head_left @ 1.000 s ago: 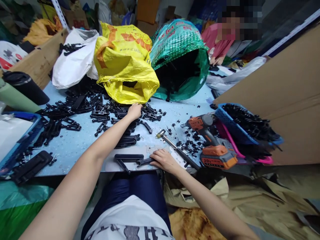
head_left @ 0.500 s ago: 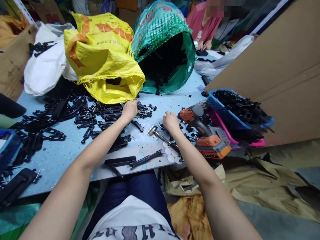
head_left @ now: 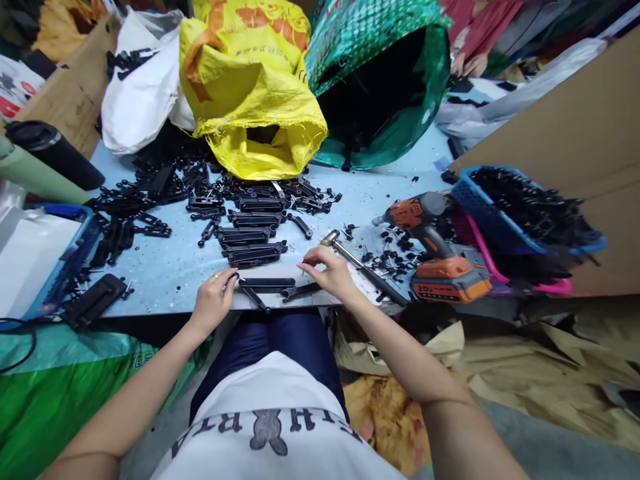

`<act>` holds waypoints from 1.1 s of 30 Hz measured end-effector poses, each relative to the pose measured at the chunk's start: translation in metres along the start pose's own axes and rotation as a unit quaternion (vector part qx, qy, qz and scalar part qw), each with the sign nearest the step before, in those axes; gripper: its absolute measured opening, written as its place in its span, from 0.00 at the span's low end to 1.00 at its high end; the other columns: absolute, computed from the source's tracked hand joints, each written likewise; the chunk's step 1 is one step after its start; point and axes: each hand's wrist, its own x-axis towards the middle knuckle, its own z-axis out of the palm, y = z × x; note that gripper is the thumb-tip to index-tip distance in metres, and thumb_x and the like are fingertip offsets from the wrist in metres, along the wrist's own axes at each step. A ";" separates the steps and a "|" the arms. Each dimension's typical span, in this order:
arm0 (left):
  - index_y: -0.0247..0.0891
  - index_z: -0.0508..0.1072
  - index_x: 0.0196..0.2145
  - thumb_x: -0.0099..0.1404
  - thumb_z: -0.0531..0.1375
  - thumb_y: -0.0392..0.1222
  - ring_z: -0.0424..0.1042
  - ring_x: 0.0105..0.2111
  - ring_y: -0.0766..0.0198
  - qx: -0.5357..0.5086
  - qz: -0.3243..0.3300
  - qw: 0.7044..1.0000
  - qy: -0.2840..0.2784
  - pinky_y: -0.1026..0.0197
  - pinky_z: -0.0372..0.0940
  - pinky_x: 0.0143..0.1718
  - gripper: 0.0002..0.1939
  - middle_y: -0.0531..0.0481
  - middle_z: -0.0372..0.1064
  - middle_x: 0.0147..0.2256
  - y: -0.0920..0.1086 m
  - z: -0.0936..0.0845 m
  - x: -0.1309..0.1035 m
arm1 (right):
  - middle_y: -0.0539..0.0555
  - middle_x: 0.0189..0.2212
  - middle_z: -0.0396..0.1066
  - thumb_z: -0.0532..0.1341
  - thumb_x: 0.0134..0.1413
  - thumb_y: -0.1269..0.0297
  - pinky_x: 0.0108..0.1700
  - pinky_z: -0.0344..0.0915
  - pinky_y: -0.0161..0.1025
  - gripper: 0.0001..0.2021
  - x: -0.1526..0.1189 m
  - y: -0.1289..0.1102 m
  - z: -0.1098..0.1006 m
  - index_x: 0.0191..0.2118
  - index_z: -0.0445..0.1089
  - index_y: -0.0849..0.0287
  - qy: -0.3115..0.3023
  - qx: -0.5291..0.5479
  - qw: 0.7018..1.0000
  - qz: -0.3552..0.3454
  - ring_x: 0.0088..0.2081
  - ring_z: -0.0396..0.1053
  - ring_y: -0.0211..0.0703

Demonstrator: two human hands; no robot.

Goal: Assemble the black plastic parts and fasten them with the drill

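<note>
My left hand [head_left: 214, 296] is pinched around a small black-headed screw [head_left: 237, 275] by the left end of a black bar assembly [head_left: 267, 285] at the table's front edge. Above the right end of that assembly, my right hand [head_left: 327, 272] has thumb and fingertips pressed together on something thin and small that I cannot make out. A hammer [head_left: 367, 272] lies just beyond and to the right of my right hand. Rows of black bar parts [head_left: 253, 235] are laid behind the assembly. Black-headed screws [head_left: 395, 257] are scattered between the hammer and an orange cordless drill [head_left: 445, 270].
Yellow [head_left: 260, 93] and green [head_left: 380, 87] sacks stand at the back. Blue baskets hold black parts at right [head_left: 525, 213] and white items at left [head_left: 83, 250]. Dark and green bottles [head_left: 55, 157] lean in at left. Another person's hands [head_left: 470, 65] work at the far right.
Both hands have come back toward the table's front edge, the left from the part rows and the right from the loose screws. The view has tilted down and shifted left.
</note>
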 end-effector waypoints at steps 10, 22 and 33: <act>0.37 0.70 0.42 0.65 0.49 0.38 0.72 0.37 0.56 0.039 0.016 0.998 -0.045 0.53 0.68 0.39 0.12 0.43 0.72 0.37 0.003 -0.006 0.003 | 0.57 0.35 0.72 0.54 0.60 0.60 0.42 0.68 0.40 0.11 -0.030 -0.005 0.031 0.33 0.68 0.59 0.013 -0.064 0.996 -0.061 0.39 0.70 0.41; 0.36 0.67 0.50 0.66 0.47 0.31 0.71 0.40 0.55 0.105 0.147 0.983 -0.028 0.52 0.66 0.40 0.18 0.40 0.72 0.39 0.001 0.003 -0.007 | 0.61 0.42 0.72 0.53 0.61 0.63 0.45 0.67 0.41 0.12 -0.043 0.005 0.031 0.44 0.69 0.62 -0.087 -0.198 0.960 -0.180 0.43 0.70 0.43; 0.36 0.60 0.57 0.64 0.44 0.27 0.71 0.40 0.58 0.084 0.225 0.969 -0.065 0.53 0.68 0.40 0.24 0.40 0.71 0.38 -0.021 0.003 -0.001 | 0.62 0.46 0.69 0.55 0.60 0.60 0.46 0.68 0.39 0.17 -0.048 0.016 0.024 0.52 0.65 0.62 -0.107 -0.167 0.960 -0.197 0.45 0.69 0.43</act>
